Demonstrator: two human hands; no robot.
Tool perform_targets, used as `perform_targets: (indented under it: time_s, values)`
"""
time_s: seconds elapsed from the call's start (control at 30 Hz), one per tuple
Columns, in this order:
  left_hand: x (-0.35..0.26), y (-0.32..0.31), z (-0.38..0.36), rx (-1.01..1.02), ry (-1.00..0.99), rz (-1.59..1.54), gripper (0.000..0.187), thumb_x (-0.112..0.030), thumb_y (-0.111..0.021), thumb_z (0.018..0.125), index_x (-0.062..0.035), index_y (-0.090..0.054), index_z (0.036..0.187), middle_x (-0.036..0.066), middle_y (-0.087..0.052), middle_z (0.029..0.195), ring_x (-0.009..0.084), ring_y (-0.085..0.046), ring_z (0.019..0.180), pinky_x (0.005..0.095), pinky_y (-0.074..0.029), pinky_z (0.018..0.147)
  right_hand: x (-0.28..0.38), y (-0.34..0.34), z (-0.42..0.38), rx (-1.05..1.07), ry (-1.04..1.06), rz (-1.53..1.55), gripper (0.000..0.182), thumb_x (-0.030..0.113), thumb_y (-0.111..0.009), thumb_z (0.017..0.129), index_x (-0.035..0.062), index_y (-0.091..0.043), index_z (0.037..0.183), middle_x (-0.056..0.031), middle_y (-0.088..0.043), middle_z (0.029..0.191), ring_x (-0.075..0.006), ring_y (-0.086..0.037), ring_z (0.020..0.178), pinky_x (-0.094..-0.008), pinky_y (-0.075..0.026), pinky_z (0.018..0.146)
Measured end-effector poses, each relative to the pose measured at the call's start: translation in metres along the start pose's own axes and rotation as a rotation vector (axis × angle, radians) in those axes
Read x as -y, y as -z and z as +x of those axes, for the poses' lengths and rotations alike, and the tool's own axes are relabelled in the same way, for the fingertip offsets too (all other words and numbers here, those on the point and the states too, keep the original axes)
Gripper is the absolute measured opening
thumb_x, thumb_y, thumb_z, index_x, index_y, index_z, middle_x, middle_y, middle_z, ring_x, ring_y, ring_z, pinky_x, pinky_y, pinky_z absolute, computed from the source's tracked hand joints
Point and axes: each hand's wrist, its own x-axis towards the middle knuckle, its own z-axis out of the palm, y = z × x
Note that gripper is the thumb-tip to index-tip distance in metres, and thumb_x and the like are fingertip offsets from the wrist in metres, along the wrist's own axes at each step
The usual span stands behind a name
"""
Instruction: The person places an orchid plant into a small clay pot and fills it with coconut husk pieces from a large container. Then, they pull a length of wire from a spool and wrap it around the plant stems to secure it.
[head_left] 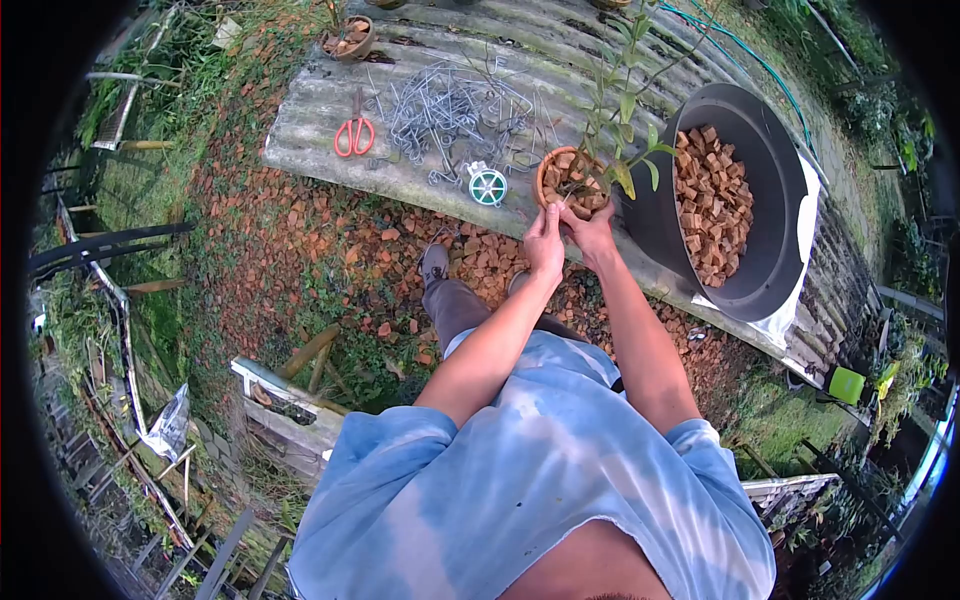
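Note:
A terracotta flower pot (543,178) filled with brown chunks stands near the front edge of the corrugated sheet, and a leafy plant (627,103) rises from it. My right hand (592,232) is closed round the pot's near right side, its thumb at the rim. At the near left rim, my left hand (545,242) has its fingers pinched together against the pot; anything small between the fingertips is too fine to make out. Left of the pot lies a green and white spool of tie wire (488,187), with a heap of bent metal wires (435,108) behind it.
Red-handled scissors (355,136) lie to the left on the corrugated sheet (310,135). A large black tub (768,240), tilted and holding brown chunks (712,200), stands close on the right. Another pot (349,40) sits at the back left. Broken red pieces cover the ground below.

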Motion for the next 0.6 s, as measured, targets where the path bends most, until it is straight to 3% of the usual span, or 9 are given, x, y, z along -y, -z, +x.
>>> perform_targets:
  time_s: [0.07, 0.13, 0.17, 0.23, 0.27, 0.37, 0.4, 0.47, 0.6]
  values:
    - [0.002, -0.001, 0.001, -0.007, -0.018, 0.016, 0.049, -0.036, -0.064, 0.103, -0.0026, -0.062, 0.139, 0.008, -0.068, 0.133, 0.0113, -0.059, 0.118, 0.0279, -0.043, 0.104, -0.015, 0.000, 0.013, -0.057, 0.083, -0.039, 0.114, 0.025, -0.090, 0.080, 0.0039, -0.003, 0.151, -0.0164, -0.051, 0.130, -0.0213, -0.057, 0.102, -0.0318, -0.047, 0.076]
    - [0.007, 0.001, 0.000, -0.039, -0.016, 0.024, 0.047, -0.035, -0.064, 0.104, -0.0014, -0.064, 0.137, 0.008, -0.069, 0.131, 0.0115, -0.060, 0.117, 0.0280, -0.044, 0.104, -0.030, -0.001, 0.016, -0.088, 0.128, -0.065, 0.108, 0.026, -0.090, 0.081, 0.0036, -0.009, 0.148, -0.0136, -0.058, 0.119, -0.0172, -0.062, 0.084, -0.0289, -0.050, 0.056]
    - [0.008, 0.000, 0.002, -0.053, -0.018, 0.025, 0.047, -0.035, -0.063, 0.104, -0.0008, -0.064, 0.136, 0.008, -0.069, 0.131, 0.0117, -0.060, 0.117, 0.0281, -0.044, 0.104, -0.035, 0.001, 0.019, -0.090, 0.141, -0.072, 0.107, 0.026, -0.090, 0.080, 0.0032, -0.009, 0.147, -0.0134, -0.059, 0.117, -0.0169, -0.062, 0.082, -0.0289, -0.049, 0.055]
    - [0.010, -0.004, 0.004, -0.078, -0.067, 0.056, 0.047, -0.035, -0.063, 0.104, -0.0008, -0.064, 0.136, 0.007, -0.072, 0.124, 0.0103, -0.061, 0.109, 0.0273, -0.047, 0.096, -0.025, 0.001, 0.021, -0.082, 0.136, -0.076, 0.112, 0.025, -0.091, 0.080, 0.0023, -0.006, 0.149, -0.0159, -0.050, 0.128, -0.0209, -0.056, 0.100, -0.0320, -0.045, 0.075]
    - [0.011, -0.002, 0.002, -0.096, -0.089, 0.076, 0.047, -0.036, -0.062, 0.104, -0.0009, -0.064, 0.136, 0.007, -0.073, 0.121, 0.0095, -0.062, 0.106, 0.0269, -0.049, 0.092, -0.023, 0.002, 0.019, -0.069, 0.107, -0.071, 0.118, 0.024, -0.091, 0.079, 0.0019, -0.002, 0.153, -0.0187, -0.042, 0.140, -0.0252, -0.049, 0.119, -0.0349, -0.041, 0.096]
    - [0.000, -0.003, -0.001, -0.092, -0.045, 0.064, 0.048, -0.036, -0.062, 0.105, 0.0001, -0.063, 0.137, 0.007, -0.073, 0.121, 0.0098, -0.062, 0.104, 0.0273, -0.050, 0.091, -0.012, -0.003, 0.013, -0.089, 0.110, -0.110, 0.118, 0.026, -0.092, 0.077, 0.0020, -0.004, 0.153, -0.0190, -0.044, 0.139, -0.0255, -0.050, 0.117, -0.0348, -0.040, 0.095]
    - [0.002, -0.002, 0.001, -0.091, -0.053, 0.068, 0.048, -0.035, -0.062, 0.105, 0.0006, -0.063, 0.137, 0.008, -0.073, 0.121, 0.0096, -0.062, 0.104, 0.0272, -0.050, 0.091, -0.017, -0.004, 0.017, -0.124, 0.141, -0.154, 0.113, 0.027, -0.092, 0.077, 0.0040, -0.008, 0.150, -0.0163, -0.052, 0.126, -0.0210, -0.056, 0.097, -0.0320, -0.044, 0.072]
    - [0.005, 0.000, 0.005, -0.088, -0.068, 0.078, 0.048, -0.035, -0.062, 0.105, 0.0015, -0.063, 0.136, 0.008, -0.073, 0.121, 0.0092, -0.062, 0.104, 0.0271, -0.050, 0.091, -0.028, -0.004, 0.021, -0.157, 0.163, -0.188, 0.109, 0.029, -0.092, 0.077, 0.0066, -0.012, 0.148, -0.0136, -0.060, 0.114, -0.0167, -0.063, 0.076, -0.0294, -0.047, 0.050]
    - [0.000, 0.001, -0.002, -0.059, -0.029, 0.037, 0.046, -0.033, -0.065, 0.103, 0.0007, -0.065, 0.134, 0.009, -0.069, 0.129, 0.0116, -0.061, 0.115, 0.0282, -0.046, 0.101, -0.028, -0.001, 0.018, -0.157, 0.153, -0.198, 0.112, 0.032, -0.092, 0.077, 0.0085, -0.011, 0.150, -0.0136, -0.060, 0.116, -0.0167, -0.064, 0.078, -0.0296, -0.047, 0.049]
